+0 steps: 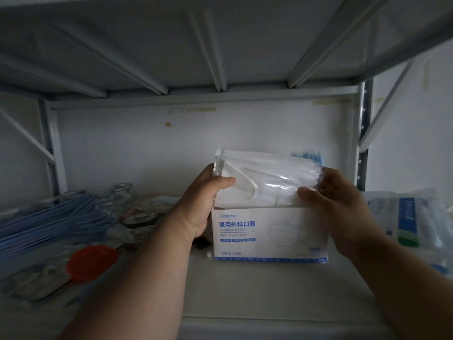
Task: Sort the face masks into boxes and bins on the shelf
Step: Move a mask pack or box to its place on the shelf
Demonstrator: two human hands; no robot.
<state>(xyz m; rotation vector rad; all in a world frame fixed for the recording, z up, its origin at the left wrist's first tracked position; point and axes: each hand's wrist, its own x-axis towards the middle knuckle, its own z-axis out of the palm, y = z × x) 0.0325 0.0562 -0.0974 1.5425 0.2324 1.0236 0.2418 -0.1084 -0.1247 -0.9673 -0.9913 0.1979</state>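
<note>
Masks (pixel 267 182), white and sealed in a clear crinkled bag, stand half inside the open surgical-mask box (pixel 269 235) on the shelf (pixel 245 290); I see left hand (pixel 203 204) and right hand (pixel 340 204) gripping its ends.

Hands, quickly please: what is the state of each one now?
Left hand: holding the clear plastic pack of white masks.
Right hand: holding the same pack.
</note>
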